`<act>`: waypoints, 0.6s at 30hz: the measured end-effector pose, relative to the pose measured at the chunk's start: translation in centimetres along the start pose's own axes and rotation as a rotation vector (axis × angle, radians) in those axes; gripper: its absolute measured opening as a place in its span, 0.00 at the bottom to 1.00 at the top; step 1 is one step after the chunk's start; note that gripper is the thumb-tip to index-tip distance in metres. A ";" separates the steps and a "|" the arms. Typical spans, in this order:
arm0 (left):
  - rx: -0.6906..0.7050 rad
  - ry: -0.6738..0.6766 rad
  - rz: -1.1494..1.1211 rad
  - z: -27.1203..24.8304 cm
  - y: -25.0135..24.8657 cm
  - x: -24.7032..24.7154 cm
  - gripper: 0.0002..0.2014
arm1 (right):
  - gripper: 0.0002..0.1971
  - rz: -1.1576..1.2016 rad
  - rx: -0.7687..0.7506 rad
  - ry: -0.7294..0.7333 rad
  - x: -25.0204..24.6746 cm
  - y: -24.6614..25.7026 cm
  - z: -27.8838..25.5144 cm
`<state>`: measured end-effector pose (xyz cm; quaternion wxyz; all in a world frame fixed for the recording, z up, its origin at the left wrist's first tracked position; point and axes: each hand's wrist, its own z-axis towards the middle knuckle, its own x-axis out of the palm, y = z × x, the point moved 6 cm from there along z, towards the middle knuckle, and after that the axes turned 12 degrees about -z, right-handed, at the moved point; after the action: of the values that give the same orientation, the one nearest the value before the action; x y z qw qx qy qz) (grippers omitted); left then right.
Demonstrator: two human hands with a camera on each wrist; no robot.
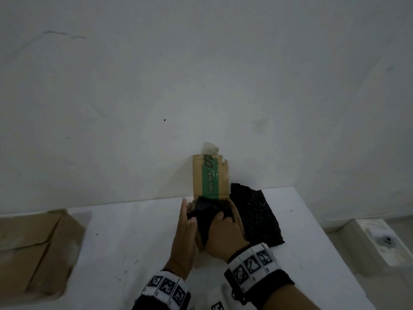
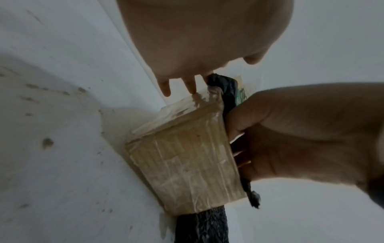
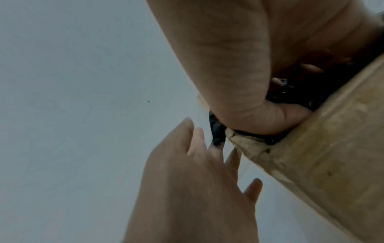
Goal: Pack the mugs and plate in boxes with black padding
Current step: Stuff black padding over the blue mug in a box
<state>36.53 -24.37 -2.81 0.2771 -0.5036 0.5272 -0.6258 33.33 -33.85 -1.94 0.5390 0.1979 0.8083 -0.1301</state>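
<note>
A small cardboard box (image 1: pixel 234 217) stands on the white table (image 1: pixel 125 231), its green-taped flap (image 1: pixel 211 175) raised against the wall. My right hand (image 1: pixel 220 221) reaches into the box's open top, fingers curled round a wad of black padding (image 1: pixel 202 209). In the right wrist view the right hand (image 3: pixel 259 115) grips the padding (image 3: pixel 217 131) at the box's rim (image 3: pixel 245 141). My left hand (image 1: pixel 186 212) lies flat with straight fingers against the box's left side; its fingertips (image 2: pixel 166 89) show above the box (image 2: pixel 187 156). No mug or plate is in sight.
A second sheet of black padding (image 1: pixel 254 217) lies on the table just right of the box, partly under it. A larger closed cardboard box (image 1: pixel 38 249) sits at the table's left edge. A white object (image 1: pixel 380 240) lies on the floor to the right. The wall is close behind.
</note>
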 end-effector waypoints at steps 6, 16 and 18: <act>-0.055 0.000 -0.094 -0.2 -0.2 -0.5 0.23 | 0.43 0.234 -0.060 0.194 -1.0 -0.8 0.8; -0.033 -0.006 -0.016 -0.6 0.4 -0.6 0.19 | 0.19 -0.135 -0.255 0.069 -3.2 1.5 0.6; -0.082 -0.003 -0.021 -0.6 0.6 -0.7 0.22 | 0.22 -0.131 -0.246 0.041 -3.1 1.6 0.4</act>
<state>36.12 -23.69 -3.62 0.2504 -0.5209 0.5468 -0.6058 35.39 -33.16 0.75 0.5329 0.0799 0.8402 -0.0606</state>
